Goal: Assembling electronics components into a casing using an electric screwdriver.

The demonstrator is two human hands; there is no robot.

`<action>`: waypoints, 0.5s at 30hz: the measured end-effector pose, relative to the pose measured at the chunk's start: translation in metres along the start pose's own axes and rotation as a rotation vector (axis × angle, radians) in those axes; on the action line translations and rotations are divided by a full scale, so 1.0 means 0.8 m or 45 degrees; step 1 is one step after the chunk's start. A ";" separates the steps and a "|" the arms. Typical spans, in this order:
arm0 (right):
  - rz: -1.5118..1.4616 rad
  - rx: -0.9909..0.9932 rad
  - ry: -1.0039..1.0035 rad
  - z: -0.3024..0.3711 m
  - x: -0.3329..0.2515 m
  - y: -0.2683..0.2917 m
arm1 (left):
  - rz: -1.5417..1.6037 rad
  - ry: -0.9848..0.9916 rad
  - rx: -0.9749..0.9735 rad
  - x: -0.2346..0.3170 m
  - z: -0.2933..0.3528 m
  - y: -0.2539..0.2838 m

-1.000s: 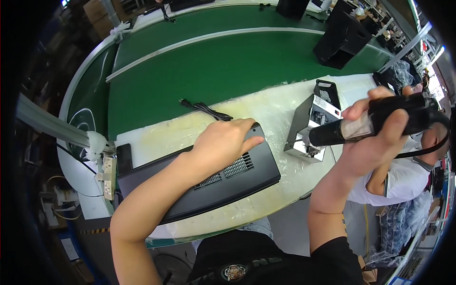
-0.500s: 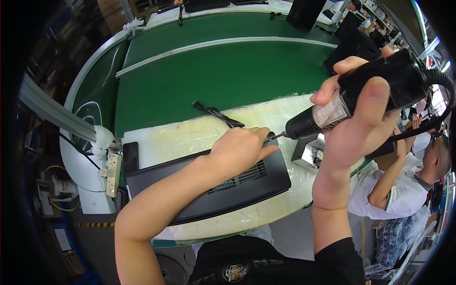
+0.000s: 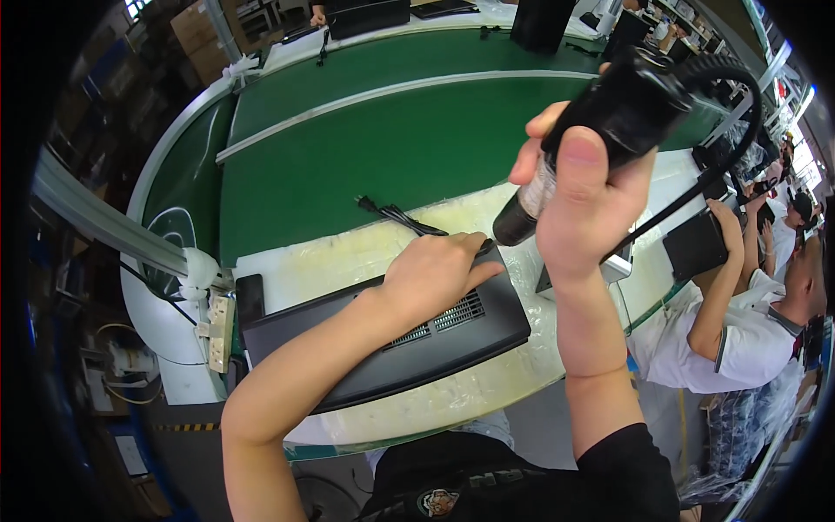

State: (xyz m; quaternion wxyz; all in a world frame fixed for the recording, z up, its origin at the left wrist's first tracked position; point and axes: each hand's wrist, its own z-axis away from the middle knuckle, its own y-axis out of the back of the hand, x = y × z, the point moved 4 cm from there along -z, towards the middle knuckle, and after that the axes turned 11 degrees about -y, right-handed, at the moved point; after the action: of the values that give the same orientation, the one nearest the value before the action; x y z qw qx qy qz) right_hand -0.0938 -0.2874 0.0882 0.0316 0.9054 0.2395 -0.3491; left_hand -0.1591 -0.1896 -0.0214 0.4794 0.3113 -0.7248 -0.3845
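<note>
A flat black casing (image 3: 365,370) with slotted vents lies on the film-covered bench in front of me. Across its far right end rests my left hand (image 3: 432,268), fingers bent over the far edge and thumb stretched to the right along the top. My right hand (image 3: 583,187) is wrapped round a corded electric screwdriver (image 3: 639,109), held raised to the right of the casing. The tool's dark nose tilts down toward the casing's far right corner, apart from it. I cannot make out the bit. What lies under my left fingers is hidden.
A black power cord (image 3: 396,213) lies beyond the casing, near the green belt (image 3: 391,148). Partly behind my right wrist stands a metal box (image 3: 619,265). A power strip (image 3: 221,335) is fixed at the left. A co-worker (image 3: 739,322) sits close on the right, handling a black panel (image 3: 696,244).
The screwdriver and my right hand have moved left and turned more upright, and its bit has left the casing's corner. My left hand stays on the casing.
</note>
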 end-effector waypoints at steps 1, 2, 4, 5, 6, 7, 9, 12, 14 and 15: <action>-0.071 -0.001 -0.021 0.000 -0.001 -0.002 | -0.010 -0.004 -0.004 0.002 0.001 0.001; -0.076 0.022 -0.053 0.001 0.003 -0.004 | 0.009 0.008 -0.004 0.001 0.001 0.002; -0.097 -0.043 -0.097 -0.006 0.003 -0.002 | 0.027 0.015 -0.011 -0.001 0.000 -0.002; -0.049 0.015 -0.132 -0.006 -0.009 0.004 | 0.011 0.004 0.002 -0.005 0.000 -0.005; -0.033 0.080 -0.083 -0.009 -0.023 0.019 | -0.013 0.003 0.022 -0.007 0.002 -0.006; -0.038 0.152 -0.004 -0.008 -0.035 0.039 | -0.065 -0.110 0.150 -0.009 0.007 0.000; 0.152 0.324 0.030 0.006 -0.058 0.092 | -0.129 -0.078 0.099 -0.008 0.023 0.011; 0.419 0.551 -0.038 0.049 -0.026 0.166 | -0.231 0.066 0.031 -0.012 0.077 0.034; 0.554 0.607 -0.176 0.078 -0.009 0.206 | -0.319 0.137 0.015 -0.009 0.106 0.054; 0.566 0.618 -0.157 0.087 -0.001 0.218 | -0.303 0.224 -0.011 -0.012 0.119 0.060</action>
State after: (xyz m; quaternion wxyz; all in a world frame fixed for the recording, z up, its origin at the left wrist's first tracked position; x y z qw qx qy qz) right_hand -0.0580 -0.4574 0.0170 -0.0950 0.8938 -0.0562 -0.4347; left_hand -0.2486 -0.1325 -0.0082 0.4933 0.4254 -0.6363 -0.4132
